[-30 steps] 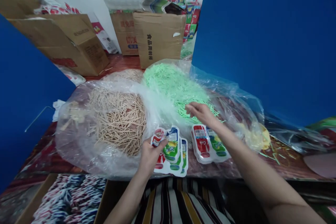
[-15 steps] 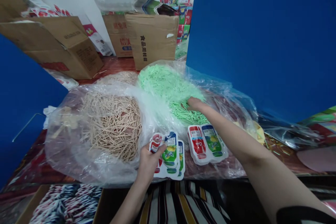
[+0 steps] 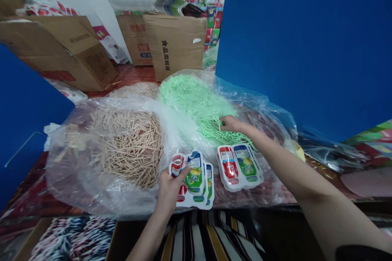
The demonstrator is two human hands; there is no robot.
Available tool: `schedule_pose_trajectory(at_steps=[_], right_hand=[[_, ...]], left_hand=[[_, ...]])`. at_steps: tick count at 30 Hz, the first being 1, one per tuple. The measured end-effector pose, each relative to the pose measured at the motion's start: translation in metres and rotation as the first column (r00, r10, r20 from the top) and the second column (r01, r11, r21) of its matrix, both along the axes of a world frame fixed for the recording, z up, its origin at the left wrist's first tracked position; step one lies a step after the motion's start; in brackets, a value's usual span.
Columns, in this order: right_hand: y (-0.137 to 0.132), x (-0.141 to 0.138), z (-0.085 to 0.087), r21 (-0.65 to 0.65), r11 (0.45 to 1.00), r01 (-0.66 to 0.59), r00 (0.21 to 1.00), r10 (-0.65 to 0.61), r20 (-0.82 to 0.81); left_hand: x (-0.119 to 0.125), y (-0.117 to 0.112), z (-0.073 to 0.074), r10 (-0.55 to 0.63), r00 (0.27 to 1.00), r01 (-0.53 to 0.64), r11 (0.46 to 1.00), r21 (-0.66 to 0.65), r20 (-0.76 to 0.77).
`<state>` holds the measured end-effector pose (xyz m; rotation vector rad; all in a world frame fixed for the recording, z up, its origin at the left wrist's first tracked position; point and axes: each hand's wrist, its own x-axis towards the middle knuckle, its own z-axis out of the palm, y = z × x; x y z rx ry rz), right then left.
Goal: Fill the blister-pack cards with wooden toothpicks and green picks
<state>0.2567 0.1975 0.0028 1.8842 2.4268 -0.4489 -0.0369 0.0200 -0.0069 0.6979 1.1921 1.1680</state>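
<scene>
With the clock centred on the view, the left hand (image 3: 171,185) is near seven o'clock, its thumb pressed down over a fan of printed cards (image 3: 196,179) that it grips at their left edge; the cards spread toward six o'clock, each showing a red Cola bottle beside a green Sprite one; the right hand (image 3: 231,123) is near the middle, toward three o'clock, fingers bent down among the green sticks (image 3: 211,130); how far it is open, and whether it has hold of any, I cannot tell; those sticks run up toward twelve, partly under clear plastic (image 3: 179,126); a neat card stack (image 3: 247,165) lies between four and five, just beside the fan but apart from it; tan sticks (image 3: 137,151) are heaped at eight; a cardboard box (image 3: 177,49) stands near twelve, another carton (image 3: 76,55) at ten, and a blue panel (image 3: 300,49) at two.
</scene>
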Motion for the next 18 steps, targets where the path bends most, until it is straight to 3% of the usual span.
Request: schedule_pose_trajectory(at_steps=[4,9,18], right_hand=[[-0.015,0.004,-0.003,0.100,0.995,-0.002,0.990,0.016,-0.139],[-0.028,0.009,-0.013,0.132,0.991,-0.011,0.953,0.050,-0.298],[-0.038,0.010,-0.025,0.169,0.970,0.173,0.871,-0.071,-0.486]], left_hand=[[0.001,0.001,0.001,-0.015,1.000,0.015,1.000,0.000,0.022],[0.005,0.002,0.006,-0.002,1.000,0.001,1.000,0.004,0.018],[0.004,0.001,0.000,-0.030,1.000,0.030,1.000,-0.002,0.008]])
